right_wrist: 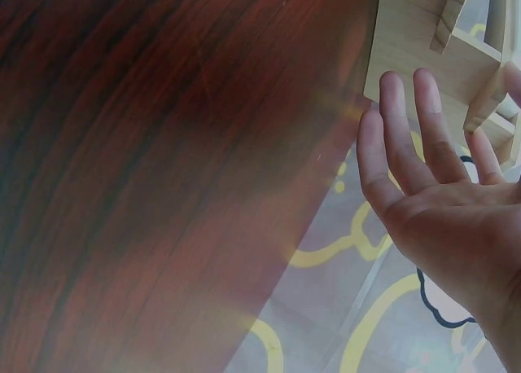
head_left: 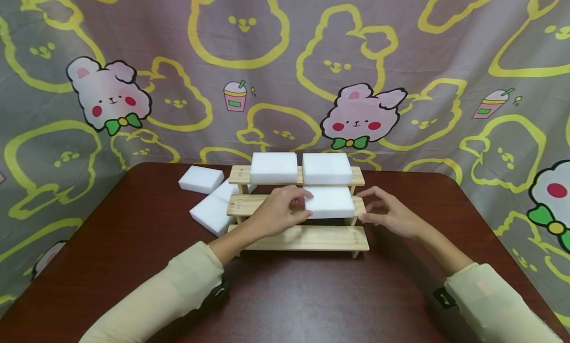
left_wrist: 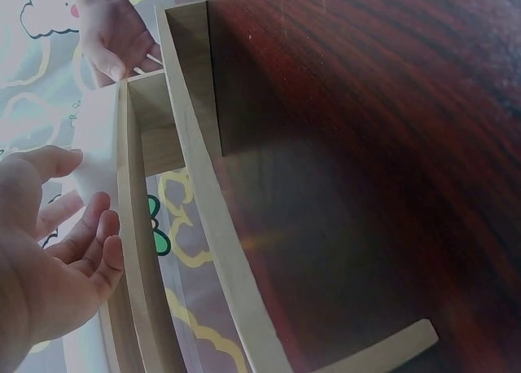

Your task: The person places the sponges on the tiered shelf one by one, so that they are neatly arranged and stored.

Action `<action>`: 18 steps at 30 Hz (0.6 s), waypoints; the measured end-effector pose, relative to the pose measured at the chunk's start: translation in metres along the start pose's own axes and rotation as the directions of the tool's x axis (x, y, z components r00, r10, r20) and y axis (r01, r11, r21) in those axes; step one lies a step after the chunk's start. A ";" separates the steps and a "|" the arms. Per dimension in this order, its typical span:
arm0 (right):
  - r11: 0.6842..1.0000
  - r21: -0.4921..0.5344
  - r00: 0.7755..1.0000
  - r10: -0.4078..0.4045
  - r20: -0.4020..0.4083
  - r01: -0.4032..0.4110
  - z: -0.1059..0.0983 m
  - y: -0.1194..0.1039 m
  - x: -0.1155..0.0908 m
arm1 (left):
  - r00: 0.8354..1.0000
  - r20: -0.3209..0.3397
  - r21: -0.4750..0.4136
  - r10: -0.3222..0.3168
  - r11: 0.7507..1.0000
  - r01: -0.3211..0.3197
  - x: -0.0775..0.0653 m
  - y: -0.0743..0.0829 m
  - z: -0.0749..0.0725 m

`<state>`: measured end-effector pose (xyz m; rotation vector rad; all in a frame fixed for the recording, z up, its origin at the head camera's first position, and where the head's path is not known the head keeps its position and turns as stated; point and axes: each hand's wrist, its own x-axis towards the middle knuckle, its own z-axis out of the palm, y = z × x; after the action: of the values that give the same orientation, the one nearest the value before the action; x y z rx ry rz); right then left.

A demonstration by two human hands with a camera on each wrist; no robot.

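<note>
A white foam block (head_left: 330, 202) lies on the right part of the middle step of a three-tier wooden stand (head_left: 307, 239). My left hand (head_left: 280, 208) has its thumb and index fingertip at the block's left side, with the other fingers loosely bent. In the left wrist view, that left hand (left_wrist: 57, 251) is beside the stand's edge. Just off the right end of the middle step, my right hand (head_left: 392, 215) holds nothing, its fingers spread. The right wrist view shows this right hand (right_wrist: 448, 202) palm up, close to the stand's wooden end.
Two more white blocks, a left one (head_left: 273, 168) and a right one (head_left: 327, 169), sit side by side on the top step. Left of the stand, several loose blocks (head_left: 201, 179) lie on the dark red table (head_left: 285, 293). A patterned curtain (head_left: 276, 75) hangs behind.
</note>
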<state>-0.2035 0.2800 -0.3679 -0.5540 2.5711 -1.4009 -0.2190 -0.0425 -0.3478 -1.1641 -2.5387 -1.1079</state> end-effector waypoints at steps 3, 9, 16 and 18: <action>1.000 -0.002 1.000 0.000 -0.002 0.000 0.000 0.000 0.000 | 1.000 0.009 -0.005 -0.008 1.000 0.008 0.000 0.000 0.000; 1.000 0.000 1.000 -0.002 0.000 0.002 0.000 0.000 0.000 | 1.000 0.017 -0.001 -0.016 1.000 0.016 0.001 0.000 0.000; 1.000 -0.003 1.000 -0.002 0.002 0.002 0.000 0.000 0.000 | 1.000 0.017 -0.002 -0.012 1.000 0.012 0.002 0.000 -0.001; 1.000 -0.002 1.000 0.000 0.002 0.000 0.000 0.000 0.001 | 1.000 0.018 0.000 -0.009 1.000 0.009 0.002 0.000 -0.001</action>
<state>-0.2040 0.2798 -0.3677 -0.5552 2.5711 -1.3964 -0.2209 -0.0424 -0.3461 -1.1699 -2.5598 -1.1043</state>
